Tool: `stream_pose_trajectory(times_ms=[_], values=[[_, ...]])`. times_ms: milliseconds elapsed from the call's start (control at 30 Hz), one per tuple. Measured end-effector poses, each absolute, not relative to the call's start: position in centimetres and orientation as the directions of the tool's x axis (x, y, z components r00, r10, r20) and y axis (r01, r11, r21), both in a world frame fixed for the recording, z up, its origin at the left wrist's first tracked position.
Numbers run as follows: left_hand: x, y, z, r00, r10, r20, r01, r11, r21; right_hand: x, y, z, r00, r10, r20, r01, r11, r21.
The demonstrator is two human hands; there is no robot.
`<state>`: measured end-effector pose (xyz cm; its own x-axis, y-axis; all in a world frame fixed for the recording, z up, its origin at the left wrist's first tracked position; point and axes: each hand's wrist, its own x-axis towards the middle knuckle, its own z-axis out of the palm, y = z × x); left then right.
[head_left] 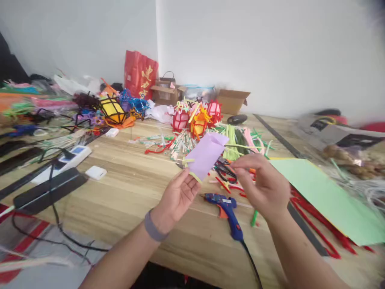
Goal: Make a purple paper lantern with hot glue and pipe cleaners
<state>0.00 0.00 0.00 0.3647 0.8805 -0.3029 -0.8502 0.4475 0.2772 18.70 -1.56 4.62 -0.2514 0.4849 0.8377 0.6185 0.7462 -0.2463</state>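
Note:
My left hand [179, 195] pinches the lower corner of a lilac sheet of paper [207, 152], folded into a loose tube, and holds it up over the wooden table [126, 200]. A thin yellow-green strip [195, 175] hangs at the paper's lower edge by my thumb. My right hand [262, 185] hovers just right of the paper with its fingers curled and spread, holding nothing I can see. A blue glue gun [227, 208] lies on the table under both hands, its cord running toward me.
Scissors [224, 170] and red and green pipe cleaners lie behind my hands. A green card sheet [327, 198] sits at right by a long ruler [303, 226]. Small paper lanterns [195, 116], cardboard boxes [231, 100], a red bag [140, 74] stand at back; power strips [64, 160] lie at left.

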Motion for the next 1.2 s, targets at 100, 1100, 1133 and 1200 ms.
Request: stream_pose_trajectory(times_ms=[100,1100,1133,1200], values=[[-0.3,0.0,0.7,0.43,0.859,-0.279,-0.852,0.488,0.19,17.7,-1.0,4.0,-0.414,0.547,0.728,0.62,0.755,-0.214],[-0.8,0.8,0.4,0.322,0.927,-0.192,-0.837,0.373,0.4,15.1,-0.9,1.2,-0.606,0.447,0.657,0.74,0.62,0.261],[-0.9,1.0,0.5,0.292,0.934,-0.204,-0.847,0.352,0.398,15.4,-1.0,1.4,-0.584,0.505,0.636,0.765,0.603,0.224],[-1.2,1.3,0.6,0.234,0.943,-0.236,-0.866,0.313,0.39,16.5,-1.5,1.7,-0.448,0.698,0.558,0.873,0.477,0.103]])
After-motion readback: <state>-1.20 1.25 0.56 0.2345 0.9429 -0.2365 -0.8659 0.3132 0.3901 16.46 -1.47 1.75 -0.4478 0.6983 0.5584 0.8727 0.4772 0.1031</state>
